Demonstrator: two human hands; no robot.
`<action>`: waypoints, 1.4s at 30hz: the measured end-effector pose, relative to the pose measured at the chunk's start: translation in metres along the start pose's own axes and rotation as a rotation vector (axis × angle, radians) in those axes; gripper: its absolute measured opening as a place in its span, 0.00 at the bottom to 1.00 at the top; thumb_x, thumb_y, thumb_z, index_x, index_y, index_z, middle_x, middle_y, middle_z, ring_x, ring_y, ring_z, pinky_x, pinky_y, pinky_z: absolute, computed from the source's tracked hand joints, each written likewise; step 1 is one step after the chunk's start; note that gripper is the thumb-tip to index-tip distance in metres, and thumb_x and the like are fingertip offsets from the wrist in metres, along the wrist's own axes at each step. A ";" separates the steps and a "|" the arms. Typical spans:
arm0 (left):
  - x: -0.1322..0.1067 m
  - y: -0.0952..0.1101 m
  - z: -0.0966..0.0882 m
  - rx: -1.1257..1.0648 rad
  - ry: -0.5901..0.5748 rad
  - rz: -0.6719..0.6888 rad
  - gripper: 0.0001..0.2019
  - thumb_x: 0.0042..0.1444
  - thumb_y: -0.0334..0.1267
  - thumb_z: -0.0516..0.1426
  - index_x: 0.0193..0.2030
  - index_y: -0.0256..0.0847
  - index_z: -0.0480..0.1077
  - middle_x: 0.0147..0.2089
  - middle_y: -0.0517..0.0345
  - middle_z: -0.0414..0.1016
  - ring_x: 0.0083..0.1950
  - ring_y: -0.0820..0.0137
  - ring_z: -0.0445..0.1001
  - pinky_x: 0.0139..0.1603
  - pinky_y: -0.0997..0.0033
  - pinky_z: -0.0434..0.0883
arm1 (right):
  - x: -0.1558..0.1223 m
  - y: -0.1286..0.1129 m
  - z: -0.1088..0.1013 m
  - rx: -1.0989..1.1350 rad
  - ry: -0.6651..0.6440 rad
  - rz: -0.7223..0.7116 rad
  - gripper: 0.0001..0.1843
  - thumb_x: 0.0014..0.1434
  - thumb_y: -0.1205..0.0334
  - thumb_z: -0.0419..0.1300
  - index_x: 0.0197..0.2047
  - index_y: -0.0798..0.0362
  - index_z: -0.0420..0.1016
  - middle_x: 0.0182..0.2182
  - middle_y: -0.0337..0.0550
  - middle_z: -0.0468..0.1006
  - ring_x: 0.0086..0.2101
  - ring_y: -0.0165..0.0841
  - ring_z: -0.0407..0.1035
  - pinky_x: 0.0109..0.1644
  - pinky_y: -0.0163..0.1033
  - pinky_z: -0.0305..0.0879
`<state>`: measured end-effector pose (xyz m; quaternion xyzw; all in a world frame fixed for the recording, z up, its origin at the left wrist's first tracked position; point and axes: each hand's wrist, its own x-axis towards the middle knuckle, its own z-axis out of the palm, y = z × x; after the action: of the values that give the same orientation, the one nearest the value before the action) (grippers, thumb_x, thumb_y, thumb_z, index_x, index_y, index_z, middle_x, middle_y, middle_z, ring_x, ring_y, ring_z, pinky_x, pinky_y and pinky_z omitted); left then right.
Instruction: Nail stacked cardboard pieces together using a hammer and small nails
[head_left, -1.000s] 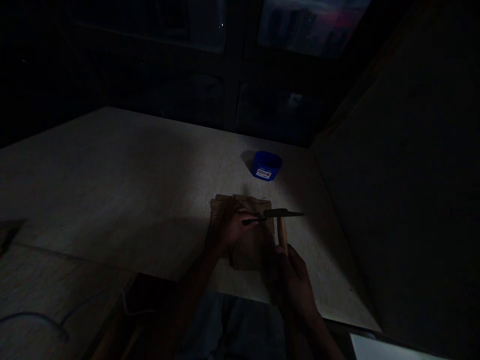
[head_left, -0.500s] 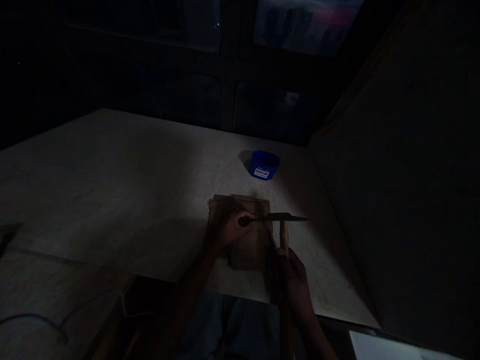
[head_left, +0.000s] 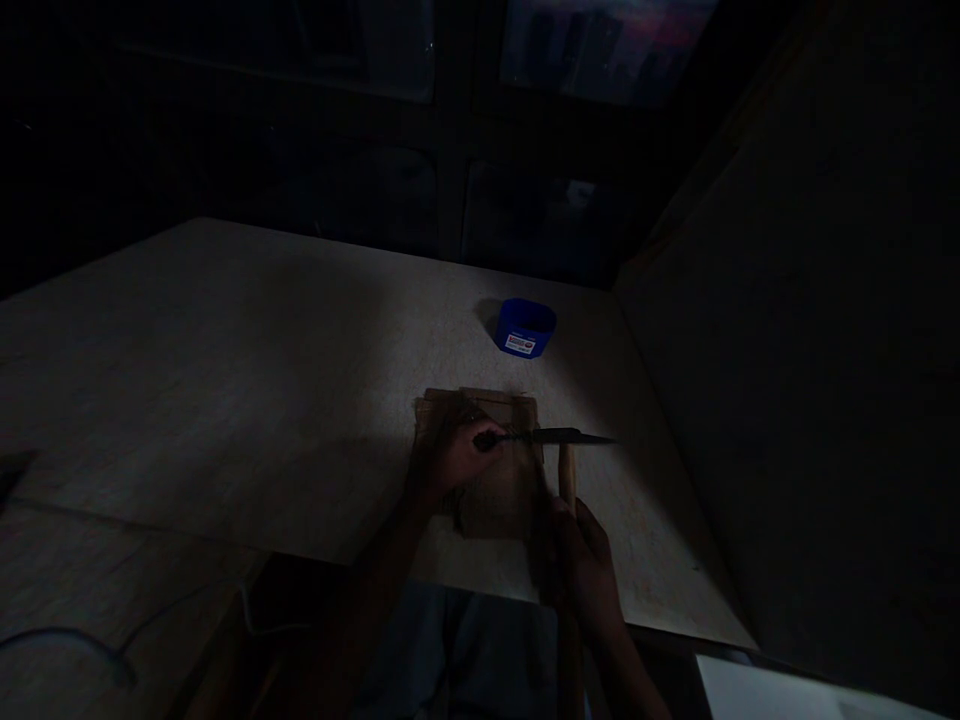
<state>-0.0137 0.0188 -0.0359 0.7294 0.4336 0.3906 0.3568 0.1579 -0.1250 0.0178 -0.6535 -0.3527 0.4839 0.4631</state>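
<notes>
In dim light, my right hand is closed round the wooden handle of a hammer. Its dark head lies crosswise at the handle's top and tapers to the right. My left hand pinches a dark, thin-shafted piece, its kind too dark to tell. The thin shaft points right and meets or lies just beside the left end of the hammer head. Below my left hand is a brown piece of cardboard or coarse cloth, layered and frayed at the edges.
A blue open container with a white label stands behind the brown piece on the pale table. A dark panel rises along the right side. A cable lies at lower left, and a white surface shows at lower right.
The view shifts very slightly and looks a little darker. Both hands, the hammer and the dark piece keep nearly the same places.
</notes>
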 end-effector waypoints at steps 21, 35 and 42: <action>0.001 0.004 -0.003 0.053 -0.010 0.054 0.07 0.56 0.33 0.62 0.41 0.45 0.79 0.41 0.57 0.81 0.45 0.66 0.78 0.50 0.63 0.74 | -0.001 -0.006 0.003 0.042 -0.025 0.042 0.26 0.57 0.34 0.59 0.30 0.49 0.62 0.18 0.29 0.60 0.16 0.25 0.56 0.16 0.30 0.54; 0.000 0.015 -0.006 0.161 0.018 0.097 0.08 0.56 0.35 0.63 0.44 0.45 0.77 0.43 0.57 0.80 0.50 0.64 0.75 0.56 0.61 0.71 | -0.001 -0.005 0.003 0.046 0.004 0.043 0.26 0.57 0.34 0.60 0.29 0.49 0.63 0.17 0.29 0.60 0.16 0.25 0.56 0.16 0.30 0.53; -0.004 0.034 -0.015 0.374 0.033 0.133 0.24 0.55 0.41 0.64 0.60 0.47 0.70 0.56 0.53 0.76 0.62 0.58 0.68 0.65 0.57 0.65 | -0.002 -0.006 -0.004 0.079 0.034 0.060 0.25 0.57 0.34 0.60 0.31 0.49 0.64 0.18 0.29 0.61 0.15 0.25 0.55 0.15 0.30 0.53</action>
<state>-0.0156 0.0057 -0.0011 0.8036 0.4551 0.3380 0.1813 0.1614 -0.1259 0.0241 -0.6530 -0.3056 0.5001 0.4797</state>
